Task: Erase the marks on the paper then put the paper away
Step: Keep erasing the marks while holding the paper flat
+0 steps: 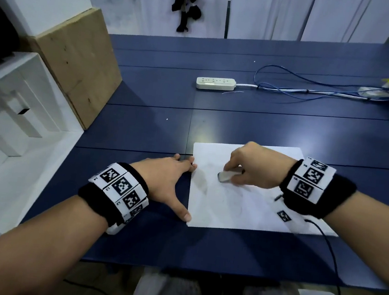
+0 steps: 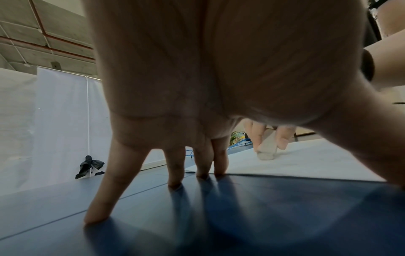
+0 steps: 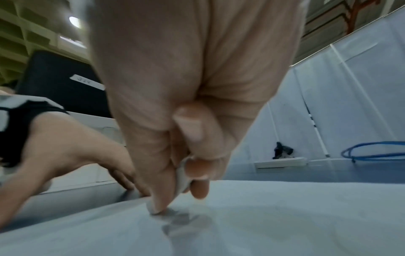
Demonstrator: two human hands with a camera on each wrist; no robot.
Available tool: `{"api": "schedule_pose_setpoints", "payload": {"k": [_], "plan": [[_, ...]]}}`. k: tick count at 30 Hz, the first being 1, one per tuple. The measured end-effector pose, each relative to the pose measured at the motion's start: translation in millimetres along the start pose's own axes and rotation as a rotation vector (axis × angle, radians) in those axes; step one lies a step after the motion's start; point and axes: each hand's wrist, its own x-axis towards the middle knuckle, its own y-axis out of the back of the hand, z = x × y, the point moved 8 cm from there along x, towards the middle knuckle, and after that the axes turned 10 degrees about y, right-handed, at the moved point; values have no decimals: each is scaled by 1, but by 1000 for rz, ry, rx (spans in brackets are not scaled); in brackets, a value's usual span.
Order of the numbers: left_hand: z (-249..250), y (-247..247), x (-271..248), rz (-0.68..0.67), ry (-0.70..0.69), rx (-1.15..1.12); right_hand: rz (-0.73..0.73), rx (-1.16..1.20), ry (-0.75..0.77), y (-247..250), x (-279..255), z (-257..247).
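Nearest, cut off at the bottom of the head view: dark blurred shapes under the table edge, hard to make out. On the near right part of the blue table (image 1: 131,236), a white paper (image 1: 242,212) lying flat, its marks only faint grey smudges (barely legible in any view). Left hand (image 1: 170,183) spread with straight fingers (image 2: 175,173), fingertips planted on the table along the paper's left edge, thumb at the near left corner; whether the index tip overlaps the sheet cannot be told. Right hand (image 1: 253,168) curled over the middle of the paper, pinching a pale eraser (image 1: 227,176) between thumb and fingers, its lower end pressed on the sheet; in the right wrist view most of the eraser hidden behind the fingers, blurred. Black bands with square printed markers on both wrists, a thin black cable trailing off the right one over the near table edge. Farther back, a white power strip (image 1: 215,83) with blue cables (image 1: 303,86) running right, cut off at the frame edge. Far left, a cardboard box (image 1: 77,63) and white shelving (image 1: 13,104); behind, white curtains with a dark tied bow (image 1: 185,4).
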Motion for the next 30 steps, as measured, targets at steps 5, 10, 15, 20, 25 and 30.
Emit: {"api": "schedule_pose_setpoints", "payload": {"k": [5,10,15,20,25,30], "plan": [[-2,0,0,7,8,-5,-205,130,172,-18,-21,-44],[-2,0,1,2,9,1,-135,117,99,-14,-9,-19],[-2,-1,1,9,7,-7,-7,-7,72,-2,-10,-7],[-3,-2,3,8,7,-7,-254,173,197,-26,-24,-44],[-1,0,1,11,6,1,-4,-10,-20,1,4,6],[-2,0,1,12,6,7,-86,76,171,-11,-11,-27]]}}
